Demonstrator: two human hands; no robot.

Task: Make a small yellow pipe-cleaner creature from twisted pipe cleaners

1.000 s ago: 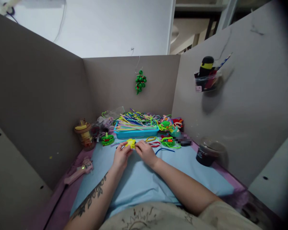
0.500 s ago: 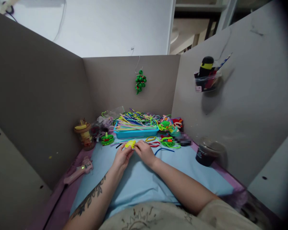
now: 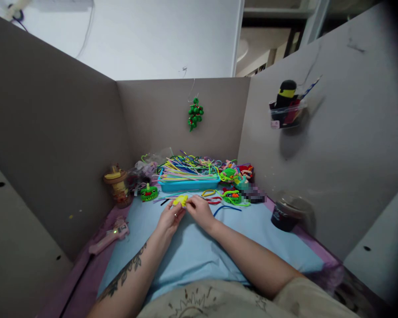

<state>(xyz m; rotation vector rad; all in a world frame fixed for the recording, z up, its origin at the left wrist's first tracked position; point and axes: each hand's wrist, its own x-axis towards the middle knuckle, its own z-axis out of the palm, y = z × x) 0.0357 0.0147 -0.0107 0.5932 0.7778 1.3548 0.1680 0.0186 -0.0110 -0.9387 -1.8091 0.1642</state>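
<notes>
A small fuzzy yellow pipe-cleaner piece (image 3: 180, 201) is held over the blue cloth (image 3: 192, 247). My left hand (image 3: 170, 217) grips it from the left, with a ring on one finger. On its right side, my right hand (image 3: 199, 210) pinches at the edge, fingertips pressed together and partly hidden. Just beyond the hands lie loose pipe cleaners: a yellow loop (image 3: 208, 193), a red one (image 3: 215, 200) and a bent blue one (image 3: 227, 207). Behind them stands a blue tray (image 3: 189, 185) heaped with many-coloured pipe cleaners (image 3: 185, 168).
A pink glue gun (image 3: 111, 238) with a green light lies at left, near a lidded cup (image 3: 116, 187). Green frog-like pieces (image 3: 149, 193) sit beside the tray. At right stands a dark tub (image 3: 285, 216). Grey panels (image 3: 182, 115) wall the table on three sides.
My left hand has turned slightly, so its ring now shows. Both hands stay on the yellow piece, and the whole view has shifted a little.
</notes>
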